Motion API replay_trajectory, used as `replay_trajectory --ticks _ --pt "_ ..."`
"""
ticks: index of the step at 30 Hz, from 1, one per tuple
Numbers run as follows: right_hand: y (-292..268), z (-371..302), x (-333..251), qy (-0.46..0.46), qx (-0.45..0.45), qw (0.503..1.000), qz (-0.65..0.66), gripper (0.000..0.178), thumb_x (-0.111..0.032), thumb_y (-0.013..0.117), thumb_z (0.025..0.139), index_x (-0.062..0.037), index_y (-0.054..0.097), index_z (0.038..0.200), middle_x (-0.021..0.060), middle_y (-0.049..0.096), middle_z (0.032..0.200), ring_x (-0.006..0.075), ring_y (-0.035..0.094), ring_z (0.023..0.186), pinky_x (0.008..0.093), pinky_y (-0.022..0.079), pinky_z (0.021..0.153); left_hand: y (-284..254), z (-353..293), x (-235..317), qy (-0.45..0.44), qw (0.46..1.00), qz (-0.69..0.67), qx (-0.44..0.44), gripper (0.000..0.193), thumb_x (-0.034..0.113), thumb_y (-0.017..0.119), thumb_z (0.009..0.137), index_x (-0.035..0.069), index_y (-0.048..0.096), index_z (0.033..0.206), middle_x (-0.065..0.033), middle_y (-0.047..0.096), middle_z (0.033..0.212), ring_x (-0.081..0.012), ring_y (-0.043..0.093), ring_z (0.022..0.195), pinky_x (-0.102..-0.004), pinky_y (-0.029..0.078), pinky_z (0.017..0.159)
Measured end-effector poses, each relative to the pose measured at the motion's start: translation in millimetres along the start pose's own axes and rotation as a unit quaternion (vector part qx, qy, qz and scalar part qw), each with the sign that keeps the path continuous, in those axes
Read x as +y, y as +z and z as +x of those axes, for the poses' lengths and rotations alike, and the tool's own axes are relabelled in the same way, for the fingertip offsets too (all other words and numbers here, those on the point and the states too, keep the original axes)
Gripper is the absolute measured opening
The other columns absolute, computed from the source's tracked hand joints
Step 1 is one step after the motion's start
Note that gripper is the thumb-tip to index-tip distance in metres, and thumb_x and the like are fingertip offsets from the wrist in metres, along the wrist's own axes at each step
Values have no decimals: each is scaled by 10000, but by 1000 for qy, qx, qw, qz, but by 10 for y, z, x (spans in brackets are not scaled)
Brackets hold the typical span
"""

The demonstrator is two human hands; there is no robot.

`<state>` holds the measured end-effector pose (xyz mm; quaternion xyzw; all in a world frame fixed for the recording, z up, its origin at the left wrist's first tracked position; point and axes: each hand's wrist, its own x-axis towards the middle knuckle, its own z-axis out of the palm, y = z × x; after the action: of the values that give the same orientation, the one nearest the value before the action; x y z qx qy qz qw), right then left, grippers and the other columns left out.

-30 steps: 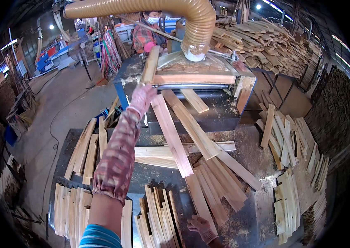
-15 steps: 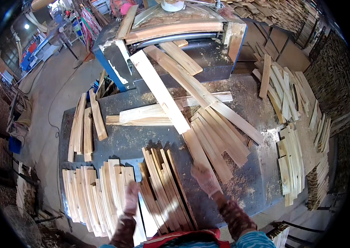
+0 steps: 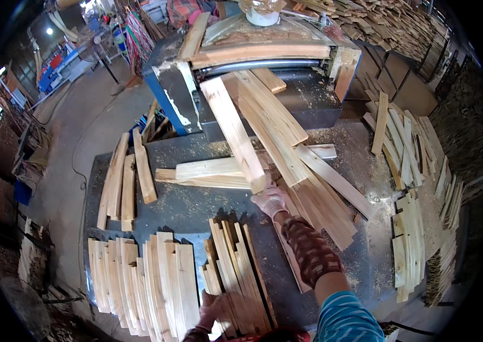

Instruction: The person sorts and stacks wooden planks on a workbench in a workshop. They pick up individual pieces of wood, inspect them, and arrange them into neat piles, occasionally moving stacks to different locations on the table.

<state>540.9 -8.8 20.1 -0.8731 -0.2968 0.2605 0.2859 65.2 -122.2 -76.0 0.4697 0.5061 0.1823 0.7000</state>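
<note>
My right hand (image 3: 270,199), in a pale glove, reaches forward over the table. Its fingers close round the near end of a light wooden board (image 3: 231,131), which slants back toward the machine's roller. Beside that board, more boards (image 3: 270,108) fan out from the machine and overlap. My left hand (image 3: 212,310) is low near the front edge, between two groups of boards. A row of upright-leaning boards (image 3: 153,273) lies to its left and a darker-edged bundle (image 3: 236,268) to its right. The left fingers are shadowed and smeared, so their grip is unclear.
The machine (image 3: 258,57) with its roller stands at the far side of the dark table (image 3: 196,211). Short boards (image 3: 127,182) lie at the left. Board piles (image 3: 407,245) line the right edge. Sawdust (image 3: 361,154) is scattered across the tabletop.
My right hand has moved forward, from a lower board to the light board's near end. My left hand has drawn back toward me. Boards by the roller have come further out; the view has shifted.
</note>
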Motion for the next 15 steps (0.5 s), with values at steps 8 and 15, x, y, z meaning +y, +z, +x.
replay_trajectory --ticks 8,15 --pt "-467 -1485 61 -66 -301 725 616 469 -247 631 915 -24 581 1325 61 689 1036 132 633 844 259 513 761 549 608 1837 120 991 36 53 772 156 656 935 30 206 1550 -228 370 1520 -327 396 1398 -418 397 1115" --pt "-285 -2441 -342 -88 -197 831 513 640 -337 687 916 -44 465 1439 46 680 1102 114 604 800 232 511 714 1810 865 2827 116 985 -29 -126 775 126 744 847 58 307 1483 -127 512 1296 -232 589 1088 -368 539 859"
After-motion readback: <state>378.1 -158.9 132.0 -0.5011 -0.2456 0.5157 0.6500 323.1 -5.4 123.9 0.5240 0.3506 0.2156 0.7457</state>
